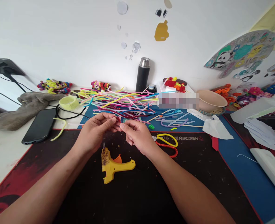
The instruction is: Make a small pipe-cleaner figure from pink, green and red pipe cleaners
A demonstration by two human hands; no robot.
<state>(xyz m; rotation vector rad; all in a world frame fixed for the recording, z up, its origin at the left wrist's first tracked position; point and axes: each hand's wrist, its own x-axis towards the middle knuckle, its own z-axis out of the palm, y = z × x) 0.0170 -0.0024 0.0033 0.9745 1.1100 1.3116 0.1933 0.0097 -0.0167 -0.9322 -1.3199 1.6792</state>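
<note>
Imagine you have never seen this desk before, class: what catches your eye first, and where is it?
Probably the tangle of bright, many-coloured stems across the middle of the desk. Next, the yellow glue gun lying on the black mat, nearer the viewer. Then the left hand and right hand, meeting at the centre with a small dark red piece between them.

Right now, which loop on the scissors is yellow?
The upper loop, farther from the person; the lower loop, nearer, is red.
</note>
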